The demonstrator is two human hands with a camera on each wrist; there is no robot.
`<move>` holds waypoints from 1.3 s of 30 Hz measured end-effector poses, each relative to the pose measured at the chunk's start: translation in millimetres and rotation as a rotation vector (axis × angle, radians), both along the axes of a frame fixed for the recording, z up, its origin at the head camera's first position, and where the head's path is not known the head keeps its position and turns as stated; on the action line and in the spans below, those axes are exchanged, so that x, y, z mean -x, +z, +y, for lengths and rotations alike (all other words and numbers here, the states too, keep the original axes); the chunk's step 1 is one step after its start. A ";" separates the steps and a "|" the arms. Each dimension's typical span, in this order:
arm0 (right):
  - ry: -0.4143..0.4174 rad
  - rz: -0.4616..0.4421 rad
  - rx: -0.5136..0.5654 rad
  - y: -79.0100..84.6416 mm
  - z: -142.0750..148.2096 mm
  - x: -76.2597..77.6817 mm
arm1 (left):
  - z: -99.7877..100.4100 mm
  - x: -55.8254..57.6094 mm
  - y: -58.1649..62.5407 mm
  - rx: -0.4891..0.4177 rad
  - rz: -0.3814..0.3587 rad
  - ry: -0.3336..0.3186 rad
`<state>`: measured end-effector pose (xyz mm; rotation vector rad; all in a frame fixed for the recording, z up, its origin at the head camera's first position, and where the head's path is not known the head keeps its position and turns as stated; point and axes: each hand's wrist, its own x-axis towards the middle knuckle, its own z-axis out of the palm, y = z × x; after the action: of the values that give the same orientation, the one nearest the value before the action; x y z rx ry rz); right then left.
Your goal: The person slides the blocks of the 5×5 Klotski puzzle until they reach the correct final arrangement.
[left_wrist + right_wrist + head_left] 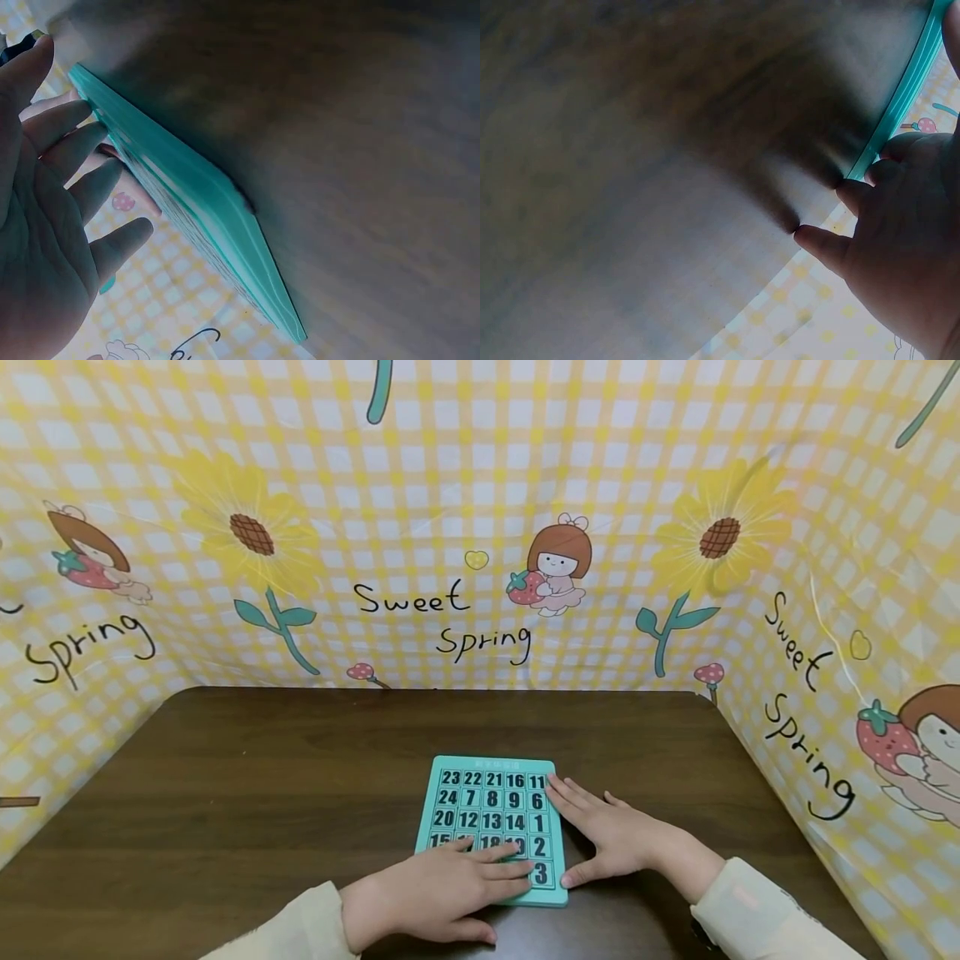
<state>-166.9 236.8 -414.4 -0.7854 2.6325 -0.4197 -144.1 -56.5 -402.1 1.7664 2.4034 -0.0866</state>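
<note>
A teal sliding number puzzle (492, 810) lies flat on the table, its white tiles bearing black numbers. My left hand (442, 893) stretches over its lower rows, fingers spread and fairly straight, covering several tiles; the fingertips reach toward tile 3. In the left wrist view the fingers of that hand (52, 187) extend along the puzzle's face (180, 184). Beside the right edge my right hand (618, 835) lies with its fingers near the upper right corner and its thumb by the lower right corner. The right wrist view has this hand (900, 232) against the teal rim (900, 105).
The dark brown wooden table (225, 793) spreads around the puzzle, with its far edge against a cloth backdrop (465, 485) in yellow and white checks. Printed flowers and lettering cover the cloth, which also hangs along the left and right sides.
</note>
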 end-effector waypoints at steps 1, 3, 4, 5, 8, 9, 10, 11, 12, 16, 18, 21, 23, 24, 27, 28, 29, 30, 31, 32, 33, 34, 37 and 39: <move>0.001 0.001 0.000 -0.1 -0.1 -0.1 | -0.9 -0.8 -0.1 0.002 0.009 0.000; 0.004 0.003 0.002 -0.3 -0.5 -0.1 | -3.9 -2.8 -0.4 0.002 0.029 0.002; 0.005 0.004 0.001 -0.6 -0.5 -0.1 | -6.0 -4.0 -0.6 -0.001 0.042 0.004; 0.005 0.006 0.000 -0.9 -0.6 0.0 | -8.5 -4.8 -0.6 -0.006 0.048 0.008; 0.000 0.008 -0.003 -1.7 -0.2 0.1 | -17.1 -7.4 -0.3 -0.029 0.067 0.025; -0.003 0.009 -0.006 -1.8 0.1 0.0 | -20.1 -8.0 0.3 -0.034 0.067 0.031; -0.006 0.010 -0.007 -2.0 0.1 0.1 | -23.6 -8.5 1.1 -0.037 0.067 0.037; -0.008 0.010 -0.006 -1.9 0.2 0.2 | -27.0 -8.8 1.9 -0.038 0.064 0.042; -0.009 0.011 -0.006 -1.9 0.3 0.2 | -30.1 -9.5 2.8 -0.038 0.070 0.047; -0.010 0.013 -0.006 -1.5 0.8 0.1 | -40.5 -11.3 5.2 -0.038 0.083 0.064; -0.008 0.014 -0.007 -1.4 1.0 0.1 | -43.6 -12.4 5.4 -0.039 0.088 0.068; -0.005 0.020 -0.010 -1.5 0.7 0.1 | -46.2 -14.2 4.2 -0.036 0.090 0.060; -0.002 0.020 -0.012 -1.6 0.1 0.1 | -47.2 -15.5 3.0 -0.029 0.091 0.048; -0.002 0.019 -0.011 -1.5 -0.3 0.1 | -47.4 -16.1 2.5 -0.025 0.093 0.043; -0.003 0.017 -0.012 -1.4 0.0 -0.1 | -46.1 -16.0 1.1 -0.018 0.093 0.033; -0.003 0.018 -0.013 -1.3 0.0 -0.1 | -45.5 -15.8 0.8 -0.017 0.093 0.033; -0.002 0.020 -0.013 -1.3 0.1 -0.1 | -44.9 -15.5 0.6 -0.017 0.091 0.034; -0.001 0.021 -0.012 -1.2 0.1 -0.2 | -44.2 -15.4 0.5 -0.018 0.087 0.037; -0.001 0.022 -0.011 -1.1 0.1 -0.1 | -43.6 -15.1 0.2 -0.019 0.081 0.039; 0.001 0.022 -0.009 -0.9 0.0 -0.1 | -42.8 -14.9 -0.1 -0.020 0.080 0.039; 0.001 0.021 -0.008 -0.8 0.0 -0.2 | -42.0 -14.7 -0.5 -0.020 0.079 0.039; 0.001 0.020 -0.005 -0.6 -0.2 -0.2 | -41.0 -14.6 -0.8 -0.022 0.074 0.039; 0.000 0.015 -0.002 -0.3 -0.4 -0.3 | -37.5 -14.3 -1.5 -0.031 0.086 0.027; -0.002 0.015 -0.005 -0.3 -0.4 -0.3 | -34.5 -14.0 -1.8 -0.036 0.104 0.018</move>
<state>-166.6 236.5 -414.8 -0.7878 2.6478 -0.4092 -130.1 -91.0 -403.9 1.7984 2.5070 -0.1366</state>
